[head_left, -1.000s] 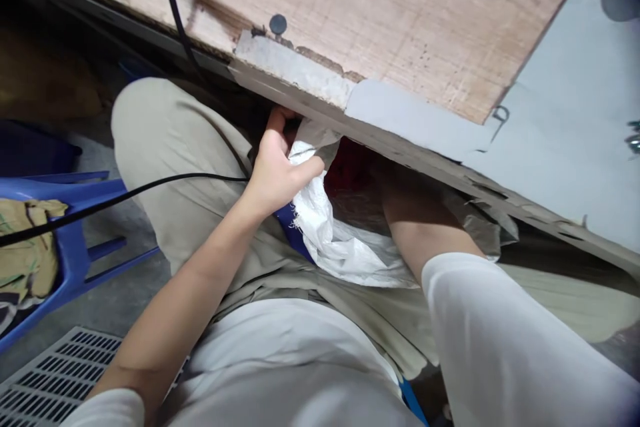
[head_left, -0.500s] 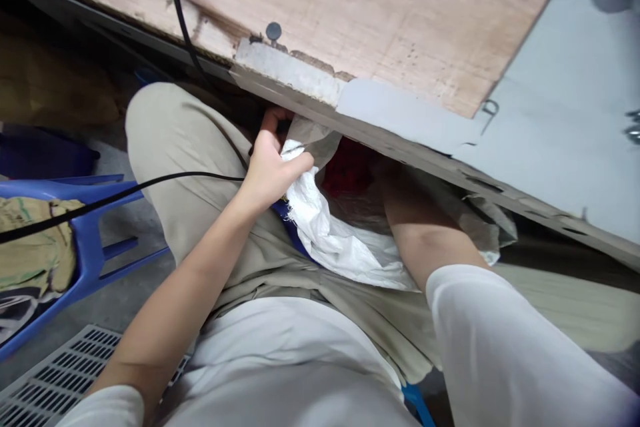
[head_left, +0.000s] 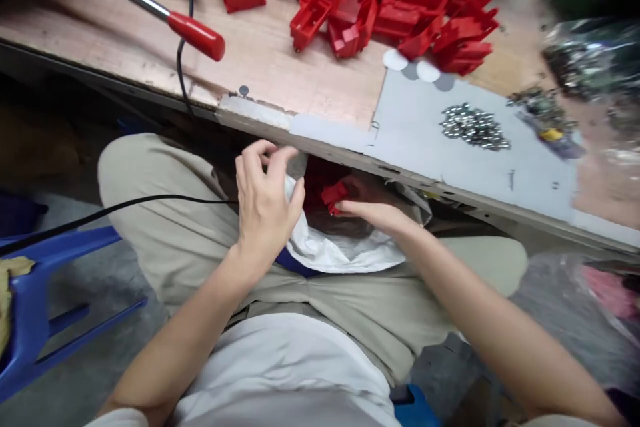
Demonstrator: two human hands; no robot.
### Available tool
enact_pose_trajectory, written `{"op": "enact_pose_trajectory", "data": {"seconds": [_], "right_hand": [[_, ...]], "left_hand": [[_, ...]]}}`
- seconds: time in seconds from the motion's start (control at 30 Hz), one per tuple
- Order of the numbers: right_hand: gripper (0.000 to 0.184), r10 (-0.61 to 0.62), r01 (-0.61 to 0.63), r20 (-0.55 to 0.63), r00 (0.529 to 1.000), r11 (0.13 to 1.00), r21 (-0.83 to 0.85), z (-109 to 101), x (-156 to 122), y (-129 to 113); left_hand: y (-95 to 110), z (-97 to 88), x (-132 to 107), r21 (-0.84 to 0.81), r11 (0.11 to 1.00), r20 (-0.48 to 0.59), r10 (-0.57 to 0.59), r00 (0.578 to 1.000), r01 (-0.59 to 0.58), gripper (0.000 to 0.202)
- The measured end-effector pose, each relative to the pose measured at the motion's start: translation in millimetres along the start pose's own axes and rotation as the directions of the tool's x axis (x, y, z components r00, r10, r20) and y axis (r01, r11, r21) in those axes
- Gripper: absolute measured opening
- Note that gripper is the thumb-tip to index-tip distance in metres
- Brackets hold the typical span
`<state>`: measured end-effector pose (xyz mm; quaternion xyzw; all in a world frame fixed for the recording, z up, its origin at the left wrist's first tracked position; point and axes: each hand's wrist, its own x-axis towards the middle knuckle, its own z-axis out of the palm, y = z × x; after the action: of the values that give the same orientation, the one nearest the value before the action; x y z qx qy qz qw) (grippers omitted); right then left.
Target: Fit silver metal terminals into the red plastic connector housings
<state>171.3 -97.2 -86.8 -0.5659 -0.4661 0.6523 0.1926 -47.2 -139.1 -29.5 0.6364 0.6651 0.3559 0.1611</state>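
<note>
A white woven bag point(head_left: 345, 255) lies across my lap under the table edge, its mouth held wide and red showing inside. My right hand point(head_left: 373, 210) reaches over the bag's rim with its fingers closed on a red plastic part point(head_left: 334, 197); some of the fingers are hidden. My left hand point(head_left: 267, 197) is at the bag's left rim, its bent fingers apart and raised near the table edge. Nothing shows in that hand, though its palm side is partly hidden.
On the wooden table point(head_left: 280, 73) lie many red plastic parts point(head_left: 350, 10), a pile of small metal pieces point(head_left: 474, 127) and a red-handled lever point(head_left: 197, 35). A black cable point(head_left: 150, 199) crosses my left leg. A blue stool point(head_left: 30, 307) stands at left.
My right hand has risen from deep inside the bag with a red plastic part. My left hand has loosened from the bag's rim. The view has tilted up, showing more table.
</note>
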Motion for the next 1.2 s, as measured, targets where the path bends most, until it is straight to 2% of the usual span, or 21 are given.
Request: {"op": "enact_pose_trajectory", "data": {"seconds": [0.07, 0.13, 0.23, 0.3, 0.4, 0.47, 0.5, 0.57, 0.63, 0.73, 0.9, 1.1, 1.2], "right_hand": [[0.039, 0.015, -0.015, -0.004, 1.0, 0.999, 0.028, -1.4, -32.0, -5.5], [0.043, -0.04, 0.042, -0.03, 0.999, 0.996, 0.074, 1.5, -59.9, -10.7], [0.041, -0.141, 0.146, -0.087, 0.986, 0.988, 0.05, 8.5, -85.4, -16.6], [0.039, -0.139, 0.144, -0.144, 0.98, 0.989, 0.03, 12.3, -92.4, -18.0], [0.046, -0.125, 0.15, -0.221, 0.967, 0.983, 0.102, 14.7, -94.8, -16.1], [0.051, -0.11, 0.164, -0.254, 0.961, 0.966, 0.199, 13.6, -94.8, -13.5], [0.051, -0.092, 0.16, -0.259, 0.961, 0.954, 0.254, 12.4, -94.9, -12.2], [0.046, -0.045, 0.13, -0.232, 0.972, 0.922, 0.366, 8.9, -95.8, -10.0], [0.04, -0.016, 0.1, -0.181, 0.983, 0.879, 0.466, 4.9, -97.3, -8.4], [0.033, 0.002, 0.074, -0.137, 0.991, 0.831, 0.551, 0.1, -99.8, -6.9], [0.033, 0.05, 0.037, -0.121, 0.991, 0.78, 0.624, -2.2, -102.2, -6.0], [0.033, 0.1, 0.004, -0.111, 0.989, 0.724, 0.69, -2.1, -103.3, -2.7], [0.032, 0.104, 0.0, -0.113, 0.988, 0.738, 0.675, -1.0, -104.8, -0.8]], "left_hand": [[17.6, -0.4, -8.4, -0.108, 0.988, 0.125, 0.124, 0.984, -0.11, 0.015], [30.0, 5.3, -15.6, -0.288, 0.954, 0.302, 0.168, 0.938, -0.078, 0.021], [37.3, 20.4, -21.4, -0.484, 0.852, 0.557, 0.125, 0.821, 0.198, 0.038], [37.1, 30.1, -21.7, -0.528, 0.754, 0.66, 0.075, 0.748, 0.39, 0.039], [35.7, 38.8, -19.3, -0.546, 0.549, 0.73, -0.059, 0.681, 0.633, 0.036], [35.4, 40.0, -17.0, -0.538, 0.364, 0.77, -0.154, 0.619, 0.76, 0.036], [35.3, 39.4, -15.9, -0.526, 0.276, 0.792, -0.186, 0.582, 0.804, 0.036], [35.0, 36.6, -13.6, -0.503, 0.158, 0.825, -0.205, 0.526, 0.85, 0.032], [34.3, 32.7, -11.3, -0.49, 0.087, 0.844, -0.2, 0.497, 0.867, 0.028], [34.0, 27.1, -8.4, -0.483, 0.025, 0.856, -0.198, 0.478, 0.875, 0.025], [36.8, 21.4, -5.0, -0.464, -0.024, 0.871, -0.195, 0.451, 0.886, 0.021], [39.0, 18.6, -0.7, -0.411, -0.109, 0.902, -0.195, 0.386, 0.905, 0.017], [39.5, 18.1, -0.9, -0.412, -0.11, 0.901, -0.195, 0.387, 0.904, 0.016]]}}
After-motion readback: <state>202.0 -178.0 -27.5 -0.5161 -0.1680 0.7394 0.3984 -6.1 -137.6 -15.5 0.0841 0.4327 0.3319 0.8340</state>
